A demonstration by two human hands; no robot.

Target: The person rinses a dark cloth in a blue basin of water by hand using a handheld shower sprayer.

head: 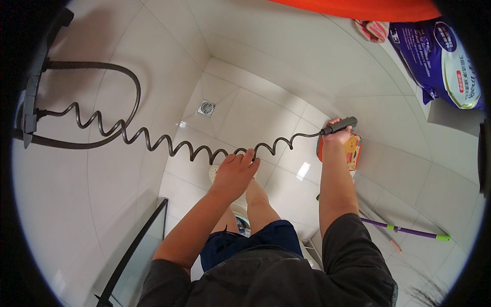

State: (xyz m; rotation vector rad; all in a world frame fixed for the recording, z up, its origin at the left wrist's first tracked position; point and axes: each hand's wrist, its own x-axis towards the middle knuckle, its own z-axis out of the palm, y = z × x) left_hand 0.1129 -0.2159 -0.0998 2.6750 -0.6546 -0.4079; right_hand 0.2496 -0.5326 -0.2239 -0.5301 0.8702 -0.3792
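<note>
My right hand (338,135) is wrapped around a dark grey hand sprayer (341,125), which is tilted up to the right. From its end a dark coiled hose (168,147) runs left to a black wall-mounted shower fixture (33,96). Over the middle of the coil is my left hand (238,169), with thumb and index finger pinched on one loop; the other fingers partly cover the hose. Beyond my right hand is a red-and-yellow patterned container (353,151), partly hidden by the hand and forearm.
A smooth dark hose (136,86) loops from the fixture. The tiled floor has a square metal drain (207,108). A purple-and-green pole (414,231) leans at right. A purple packet (425,57) bearing writing and a pink-striped cloth (373,30) lie upper right, near an orange-red object (364,8). A black-framed glass panel (147,238) stands lower left.
</note>
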